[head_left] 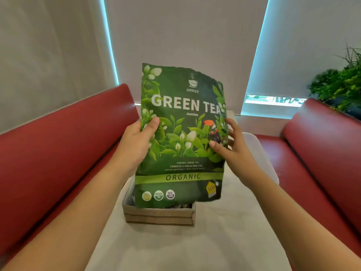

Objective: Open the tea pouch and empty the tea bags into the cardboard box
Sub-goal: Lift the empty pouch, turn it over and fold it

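Green tea pouch (181,133) held upright at frame centre, over cardboard box (159,216). Left hand (136,141) gripped left edge; right hand (230,147) pinched right edge. Judged light, crinkly, flexible; side edges best.

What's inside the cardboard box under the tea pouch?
The cardboard box shows a few pale shapes at its near edge, possibly tea bags. The tea pouch, held upright by both hands, covers most of the inside, so the rest is hidden.

Green tea pouch (181,133) upright, torn-topped, above the cardboard box (159,216).
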The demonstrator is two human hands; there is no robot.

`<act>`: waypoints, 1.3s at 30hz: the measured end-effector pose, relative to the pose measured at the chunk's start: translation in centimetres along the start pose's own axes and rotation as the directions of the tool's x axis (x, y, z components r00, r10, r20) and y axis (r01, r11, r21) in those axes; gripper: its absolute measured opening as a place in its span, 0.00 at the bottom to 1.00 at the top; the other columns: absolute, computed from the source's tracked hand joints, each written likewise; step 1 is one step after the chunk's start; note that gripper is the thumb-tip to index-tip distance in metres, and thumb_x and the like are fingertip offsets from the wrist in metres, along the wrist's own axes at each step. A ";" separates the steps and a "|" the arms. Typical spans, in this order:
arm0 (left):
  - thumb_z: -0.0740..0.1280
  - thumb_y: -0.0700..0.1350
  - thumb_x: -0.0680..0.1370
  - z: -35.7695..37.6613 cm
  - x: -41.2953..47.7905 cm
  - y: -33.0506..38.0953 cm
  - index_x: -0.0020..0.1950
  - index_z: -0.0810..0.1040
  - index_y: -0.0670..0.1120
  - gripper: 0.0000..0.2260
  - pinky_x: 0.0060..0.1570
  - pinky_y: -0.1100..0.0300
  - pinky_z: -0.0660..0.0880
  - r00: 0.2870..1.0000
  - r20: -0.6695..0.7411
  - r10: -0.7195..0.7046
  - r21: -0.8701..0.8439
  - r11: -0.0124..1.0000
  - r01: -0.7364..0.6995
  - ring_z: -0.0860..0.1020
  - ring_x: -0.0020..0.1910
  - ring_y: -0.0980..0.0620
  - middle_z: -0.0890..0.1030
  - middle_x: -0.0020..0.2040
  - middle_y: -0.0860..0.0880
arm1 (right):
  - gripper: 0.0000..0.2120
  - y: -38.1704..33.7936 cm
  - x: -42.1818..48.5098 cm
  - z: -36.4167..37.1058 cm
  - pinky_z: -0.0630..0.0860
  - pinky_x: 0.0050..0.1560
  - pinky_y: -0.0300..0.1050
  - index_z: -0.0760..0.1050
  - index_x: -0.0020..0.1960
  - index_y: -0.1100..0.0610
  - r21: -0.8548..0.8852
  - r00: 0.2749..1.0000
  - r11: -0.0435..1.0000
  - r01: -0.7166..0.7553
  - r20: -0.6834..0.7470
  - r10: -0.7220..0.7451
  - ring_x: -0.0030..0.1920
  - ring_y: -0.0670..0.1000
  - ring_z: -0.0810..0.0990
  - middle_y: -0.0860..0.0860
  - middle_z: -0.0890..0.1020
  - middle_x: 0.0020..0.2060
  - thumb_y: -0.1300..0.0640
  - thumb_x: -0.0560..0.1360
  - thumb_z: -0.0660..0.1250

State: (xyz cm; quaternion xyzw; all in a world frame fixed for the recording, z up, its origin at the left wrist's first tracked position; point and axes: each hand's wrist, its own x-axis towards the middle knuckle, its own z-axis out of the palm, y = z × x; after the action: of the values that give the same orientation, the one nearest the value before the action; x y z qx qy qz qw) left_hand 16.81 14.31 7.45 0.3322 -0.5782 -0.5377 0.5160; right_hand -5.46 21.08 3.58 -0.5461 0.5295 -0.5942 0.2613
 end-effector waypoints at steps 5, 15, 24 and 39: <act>0.69 0.46 0.76 -0.5 0.3 -0.4 0.60 0.69 0.55 0.15 0.46 0.58 0.80 0.971 -0.148 0.190 0.203 0.966 -0.158 0.82 0.43 0.58 0.83 0.46 0.53 | 0.29 -1.5 -0.4 -1.1 0.80 0.49 0.40 0.68 0.67 0.43 0.086 0.996 0.992 0.089 0.023 -0.091 0.56 0.48 0.81 0.51 0.77 0.62 0.68 0.73 0.68; 0.77 0.44 0.63 -2.3 -0.1 -1.0 0.53 0.79 0.58 0.22 0.48 0.66 0.77 0.978 0.203 0.046 0.381 0.917 -0.122 0.81 0.49 0.58 0.82 0.52 0.53 | 0.20 -2.7 -1.2 -3.8 0.72 0.40 0.26 0.77 0.51 0.44 -0.361 0.988 0.923 0.134 -0.029 -0.155 0.40 0.34 0.78 0.47 0.81 0.47 0.66 0.68 0.74; 0.75 0.51 0.69 -2.4 -0.9 -0.5 0.40 0.80 0.54 0.06 0.52 0.57 0.67 0.936 0.238 0.261 0.839 0.430 -0.333 0.69 0.51 0.53 0.72 0.49 0.54 | 0.06 -2.8 -1.6 -4.7 0.64 0.48 0.24 0.83 0.49 0.58 -0.613 0.942 0.741 0.275 0.016 -0.336 0.48 0.48 0.70 0.47 0.70 0.43 0.62 0.74 0.68; 0.66 0.45 0.77 -1.1 -4.1 0.1 0.46 0.79 0.55 0.05 0.35 0.62 0.76 0.903 0.372 0.216 0.654 0.629 -0.420 0.81 0.36 0.59 0.83 0.37 0.54 | 0.17 -1.3 -3.6 -3.7 0.81 0.51 0.53 0.76 0.57 0.51 -0.337 0.943 0.940 0.043 0.325 0.073 0.50 0.49 0.83 0.51 0.83 0.49 0.55 0.70 0.73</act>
State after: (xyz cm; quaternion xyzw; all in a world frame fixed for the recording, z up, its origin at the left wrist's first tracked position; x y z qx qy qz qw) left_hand 18.89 17.85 6.41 0.3261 -0.8534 -0.2050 0.3513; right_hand -7.57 25.98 3.96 -0.6714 0.5763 -0.3911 0.2535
